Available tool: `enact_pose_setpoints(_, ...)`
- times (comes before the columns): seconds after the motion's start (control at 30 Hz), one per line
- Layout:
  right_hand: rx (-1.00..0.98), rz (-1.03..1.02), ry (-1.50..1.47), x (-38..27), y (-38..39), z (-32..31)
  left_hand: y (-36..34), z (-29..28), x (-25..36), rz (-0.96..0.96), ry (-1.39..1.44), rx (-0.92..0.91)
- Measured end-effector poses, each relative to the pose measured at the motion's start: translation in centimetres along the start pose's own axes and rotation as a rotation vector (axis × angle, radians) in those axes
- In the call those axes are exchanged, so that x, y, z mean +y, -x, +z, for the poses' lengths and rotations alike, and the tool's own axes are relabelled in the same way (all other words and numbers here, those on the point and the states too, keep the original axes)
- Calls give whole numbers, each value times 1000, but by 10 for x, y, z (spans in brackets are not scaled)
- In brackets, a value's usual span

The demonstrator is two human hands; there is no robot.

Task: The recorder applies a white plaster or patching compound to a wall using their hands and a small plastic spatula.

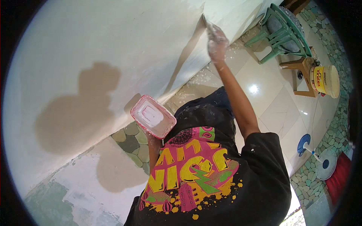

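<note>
My right hand, smeared with white, is stretched up to the pale wall. Its fingers are closed round a putty knife, whose thin edge meets the wall; most of the tool is hidden by the hand and the steep angle. At my waist, close to the wall, my left hand grips a red-rimmed rectangular plastic tub from below. White paste coats the inside of the tub and lies on its bottom. The fingers of my left hand are mostly hidden beneath it.
Green plastic chairs stand stacked at the far right. Beside them is a wooden stool with a yellow-labelled bucket by it. A blue and white fan lies farther right. White specks dot the tiled floor along the wall.
</note>
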State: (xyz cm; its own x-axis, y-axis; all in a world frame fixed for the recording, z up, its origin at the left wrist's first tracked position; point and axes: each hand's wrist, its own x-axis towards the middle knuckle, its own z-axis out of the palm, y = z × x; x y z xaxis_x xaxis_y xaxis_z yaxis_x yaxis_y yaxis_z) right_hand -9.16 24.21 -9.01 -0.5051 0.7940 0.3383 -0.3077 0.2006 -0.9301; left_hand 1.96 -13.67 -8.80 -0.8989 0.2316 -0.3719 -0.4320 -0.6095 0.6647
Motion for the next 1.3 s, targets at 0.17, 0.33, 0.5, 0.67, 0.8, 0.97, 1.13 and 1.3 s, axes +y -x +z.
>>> enact_pose_setpoints(0.17, -40, 116, -313, 6, 67, 22, 3, 2, -2, -40, 18, -45)
enact_pose_setpoints(0.33, -175, -162, -75, -5, 60, 3, 6, -2, 9, -73, 13, -106)
enact_pose_setpoints(0.5, 121, -145, 212, -6, 15, 19, 4, 0, 12, -122, 17, -163)
enact_pose_setpoints(0.67, -36, 0, -318, -16, 113, 41, 17, -3, 18, -167, 44, -212)
enact_pose_setpoints(0.8, -44, 627, -1047, -12, 91, 19, 2, 1, 21, -201, 57, -253)
enact_pose_setpoints(0.97, 57, 129, -156, -27, -19, -2, 5, 5, 18, -142, 78, -257)
enact_pose_setpoints(1.13, -173, 372, -205, -72, 30, 16, 16, 27, 18, -76, 128, -223)
enact_pose_setpoints(1.3, -358, 276, -307, -82, 66, 20, 14, 18, 22, -121, 78, -203)
